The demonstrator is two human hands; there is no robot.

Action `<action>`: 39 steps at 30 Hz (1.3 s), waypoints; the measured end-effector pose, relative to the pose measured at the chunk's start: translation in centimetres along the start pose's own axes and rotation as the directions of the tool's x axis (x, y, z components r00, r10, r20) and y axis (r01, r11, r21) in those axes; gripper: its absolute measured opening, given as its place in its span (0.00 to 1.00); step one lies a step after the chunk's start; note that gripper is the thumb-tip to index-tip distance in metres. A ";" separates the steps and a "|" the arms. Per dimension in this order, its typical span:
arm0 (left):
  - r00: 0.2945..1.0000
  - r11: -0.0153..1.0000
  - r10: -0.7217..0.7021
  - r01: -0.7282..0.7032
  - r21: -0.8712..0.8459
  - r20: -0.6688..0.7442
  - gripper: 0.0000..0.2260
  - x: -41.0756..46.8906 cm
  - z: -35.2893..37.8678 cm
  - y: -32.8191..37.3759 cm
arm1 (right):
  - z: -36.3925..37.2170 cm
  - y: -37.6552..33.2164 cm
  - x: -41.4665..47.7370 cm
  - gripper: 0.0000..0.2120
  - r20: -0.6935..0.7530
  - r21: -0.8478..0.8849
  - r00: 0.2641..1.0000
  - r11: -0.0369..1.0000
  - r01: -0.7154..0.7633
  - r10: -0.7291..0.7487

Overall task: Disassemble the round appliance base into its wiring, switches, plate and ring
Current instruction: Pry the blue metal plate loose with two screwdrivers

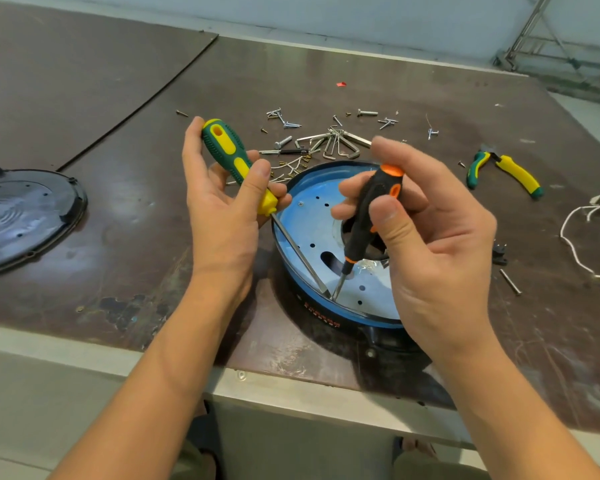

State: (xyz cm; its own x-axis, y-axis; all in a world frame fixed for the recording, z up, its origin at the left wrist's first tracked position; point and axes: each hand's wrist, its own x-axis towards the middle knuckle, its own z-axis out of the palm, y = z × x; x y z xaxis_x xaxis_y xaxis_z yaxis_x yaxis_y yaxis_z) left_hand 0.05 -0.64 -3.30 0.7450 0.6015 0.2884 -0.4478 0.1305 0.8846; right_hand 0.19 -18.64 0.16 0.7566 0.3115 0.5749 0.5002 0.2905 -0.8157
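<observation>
Round base (312, 216) sits near front edge of surface (430, 109). Left grip (222, 202) clasps green/yellow screwdriver (238, 164); right grip (426, 230) clasps black/orange screwdriver (368, 220). Both tips meet at plate (309, 226) inside ring (329, 304), front side.

Head-worn view — forward and down, close over workbench (84, 271)

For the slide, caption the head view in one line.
Both hands work screwdrivers, green-yellow left, black-orange right, at the round base's near rim.
</observation>
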 end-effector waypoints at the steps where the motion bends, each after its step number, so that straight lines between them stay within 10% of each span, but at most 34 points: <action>1: 1.000 1.000 0.005 -0.005 0.000 0.001 0.32 0.0 0.0 0.0 | -0.1 0.1 0.0 0.16 -0.003 0.007 1.000 1.000 -0.020 0.020; 39: 0.999 1.000 -0.020 0.020 -0.015 0.040 0.30 -0.1 0.1 0.3 | 0.0 0.1 0.2 0.12 0.037 0.057 0.999 0.998 -0.041 0.039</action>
State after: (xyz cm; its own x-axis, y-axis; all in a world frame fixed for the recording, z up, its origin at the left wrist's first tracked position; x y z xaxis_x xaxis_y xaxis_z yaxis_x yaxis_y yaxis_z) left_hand -0.11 -0.71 -3.03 0.7727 0.5672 0.2851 -0.4398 0.1543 0.8848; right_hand 0.37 -18.57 0.15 0.7597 0.3558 0.5444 0.4436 0.3286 -0.8338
